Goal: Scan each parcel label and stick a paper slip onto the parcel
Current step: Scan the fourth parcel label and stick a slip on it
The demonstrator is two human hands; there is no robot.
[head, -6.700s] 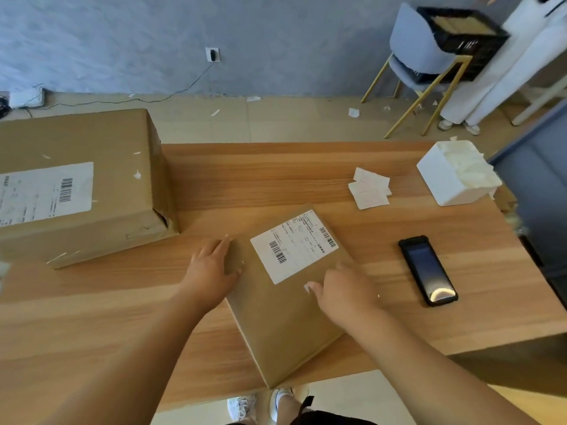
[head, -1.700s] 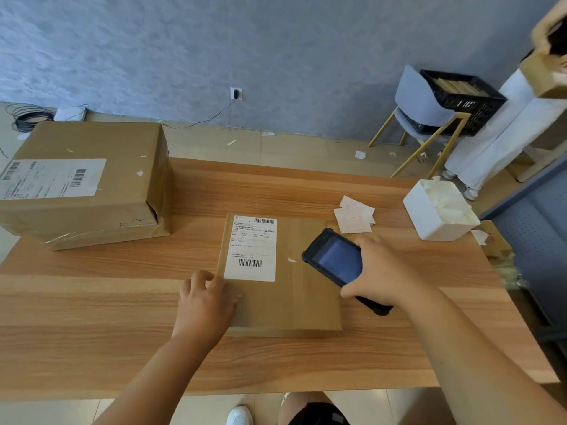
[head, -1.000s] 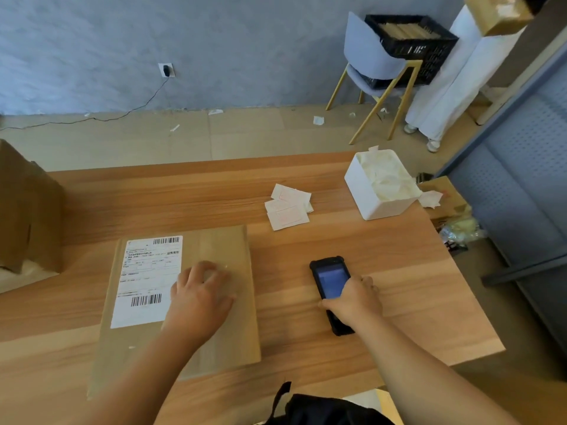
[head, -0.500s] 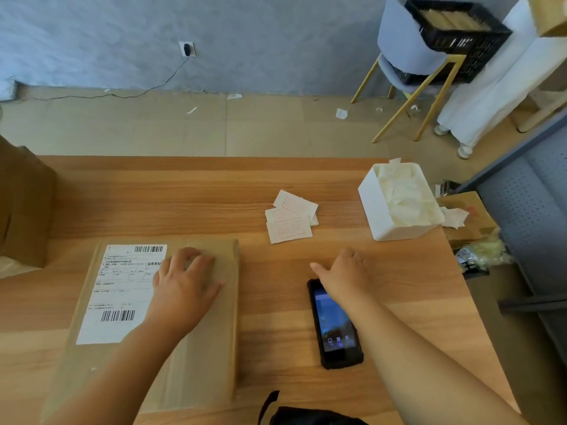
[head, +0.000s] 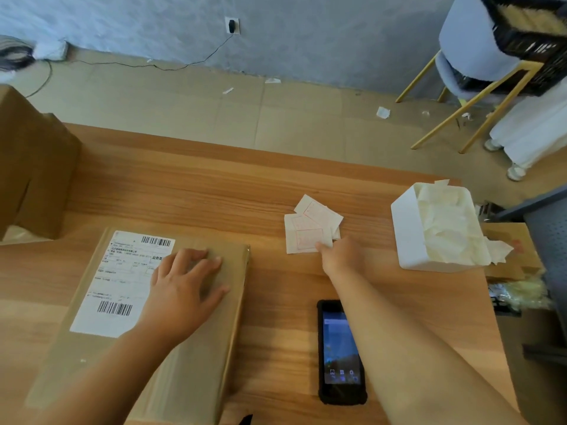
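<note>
The flat parcel lay at about 8 o'clock on the worktop, its label facing up. The left hand rested on it with fingers spread wide and flat, covering the label's right edge. The right hand reached out to 1 o'clock, one fingertip touching the near edge of the paper slips. Its other fingers were hidden under the hand, so I could not tell whether it already pinched a slip. The slips lay loose and overlapping, so the likeliest fault was two lifting together, or the heap skidding away under a pushing finger. A slip pressed over a barcode would probably spoil later scanning, and the bare cardboard right of the label looked the safer spot. The right forearm passed over the scanner lying screen-up at 5 o'clock near the worktop's front edge, and a careless pull back might knock it off. At 2 o'clock stood a white box, open-topped and filled with crumpled pale paper, probably peeled backings; a few scraps hung over its right rim and could tip out. A larger carton sat closed at 10 o'clock. Beyond the worktop, a black crate on a chair held something tan, too distant to identify.
</note>
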